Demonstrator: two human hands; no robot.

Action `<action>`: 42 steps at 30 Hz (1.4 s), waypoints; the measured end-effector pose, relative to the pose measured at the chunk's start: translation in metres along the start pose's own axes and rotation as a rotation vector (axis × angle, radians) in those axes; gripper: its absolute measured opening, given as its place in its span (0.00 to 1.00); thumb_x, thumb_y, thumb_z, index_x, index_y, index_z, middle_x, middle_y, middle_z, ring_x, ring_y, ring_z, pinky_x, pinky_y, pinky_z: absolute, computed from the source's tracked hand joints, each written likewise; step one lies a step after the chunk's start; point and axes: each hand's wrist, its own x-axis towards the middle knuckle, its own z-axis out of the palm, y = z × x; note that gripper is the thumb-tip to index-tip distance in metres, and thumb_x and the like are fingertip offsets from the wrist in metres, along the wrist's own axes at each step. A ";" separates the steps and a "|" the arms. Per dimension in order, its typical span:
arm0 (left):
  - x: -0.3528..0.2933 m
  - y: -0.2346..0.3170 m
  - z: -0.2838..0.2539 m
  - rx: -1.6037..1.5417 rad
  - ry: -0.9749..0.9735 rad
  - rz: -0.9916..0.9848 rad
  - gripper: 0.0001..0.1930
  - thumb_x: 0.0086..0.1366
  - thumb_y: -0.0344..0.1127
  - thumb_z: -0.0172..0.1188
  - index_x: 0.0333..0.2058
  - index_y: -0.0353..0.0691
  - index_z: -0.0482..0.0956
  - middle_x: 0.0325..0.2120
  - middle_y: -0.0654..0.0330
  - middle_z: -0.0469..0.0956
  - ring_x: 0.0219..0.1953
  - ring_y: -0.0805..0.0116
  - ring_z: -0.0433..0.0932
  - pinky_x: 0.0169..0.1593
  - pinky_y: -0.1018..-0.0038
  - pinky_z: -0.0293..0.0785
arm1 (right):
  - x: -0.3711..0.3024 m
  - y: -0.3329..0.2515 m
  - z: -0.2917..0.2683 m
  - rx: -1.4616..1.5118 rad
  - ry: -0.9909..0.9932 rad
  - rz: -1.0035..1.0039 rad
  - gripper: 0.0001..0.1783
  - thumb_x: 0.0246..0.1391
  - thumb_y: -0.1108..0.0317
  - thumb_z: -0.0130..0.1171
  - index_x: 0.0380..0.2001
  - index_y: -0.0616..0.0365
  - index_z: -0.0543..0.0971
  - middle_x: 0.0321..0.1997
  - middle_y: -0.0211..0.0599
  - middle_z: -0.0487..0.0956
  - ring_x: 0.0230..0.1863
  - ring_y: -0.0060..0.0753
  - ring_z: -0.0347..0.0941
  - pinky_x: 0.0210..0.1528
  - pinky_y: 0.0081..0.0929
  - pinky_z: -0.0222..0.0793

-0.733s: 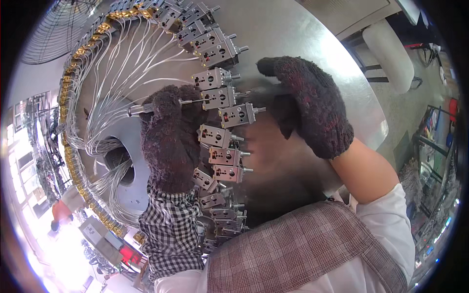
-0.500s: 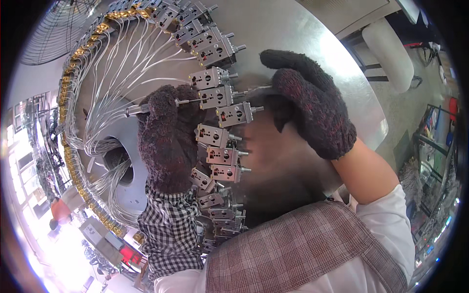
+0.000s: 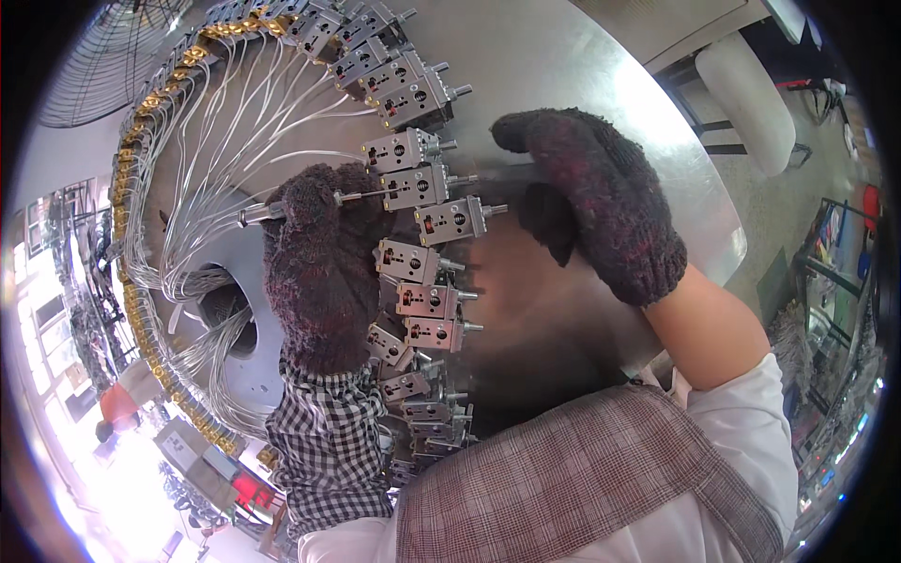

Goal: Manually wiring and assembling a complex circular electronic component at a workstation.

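Note:
My left hand [image 3: 314, 267], in a dark knitted glove, is closed round a slim screwdriver [image 3: 359, 196]. Its metal handle end sticks out on the left of the fist, and the thin blade meets the side of a small metal control box [image 3: 413, 188] with a short shaft, which looks like a thermostat. My right hand [image 3: 605, 202], gloved alike, hovers over the table to the right of that box's shaft. Its fingers stretch leftward, apart from the dark thumb, and nothing shows between them. Another such box [image 3: 449, 221] sits just below, its shaft pointing right.
Several similar boxes line the rim of a round metal table [image 3: 572, 56]. Thin silvery tubes [image 3: 202, 216] run from them into a central hole [image 3: 230, 319]. Brass-coloured parts [image 3: 131, 216] follow the left rim. A pale chair [image 3: 746, 103] stands beyond on the right, and a fan [image 3: 108, 66] at upper left.
My right hand has drawn back from the box's shaft, and the thin metal piece between them no longer shows. The left hand keeps the screwdriver in the same place.

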 end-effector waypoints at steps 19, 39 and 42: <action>-0.001 0.000 0.005 -0.014 0.031 -0.011 0.11 0.63 0.35 0.52 0.42 0.37 0.69 0.37 0.50 0.76 0.38 0.56 0.78 0.42 0.59 0.77 | 0.005 0.007 0.004 0.088 0.123 -0.177 0.22 0.54 0.56 0.54 0.47 0.58 0.72 0.28 0.33 0.77 0.24 0.22 0.73 0.18 0.18 0.65; -0.002 0.003 0.008 0.036 0.070 -0.044 0.11 0.64 0.34 0.52 0.42 0.36 0.68 0.36 0.50 0.75 0.37 0.55 0.77 0.39 0.58 0.78 | 0.003 -0.001 0.004 0.053 0.035 0.000 0.20 0.55 0.55 0.52 0.45 0.58 0.72 0.23 0.37 0.76 0.20 0.24 0.73 0.17 0.20 0.66; -0.002 0.002 0.006 0.007 0.081 -0.078 0.11 0.64 0.34 0.52 0.42 0.36 0.68 0.35 0.50 0.75 0.37 0.55 0.77 0.38 0.58 0.78 | 0.002 -0.005 0.009 -0.027 0.051 0.028 0.20 0.57 0.53 0.49 0.42 0.59 0.74 0.17 0.38 0.74 0.14 0.23 0.70 0.13 0.19 0.63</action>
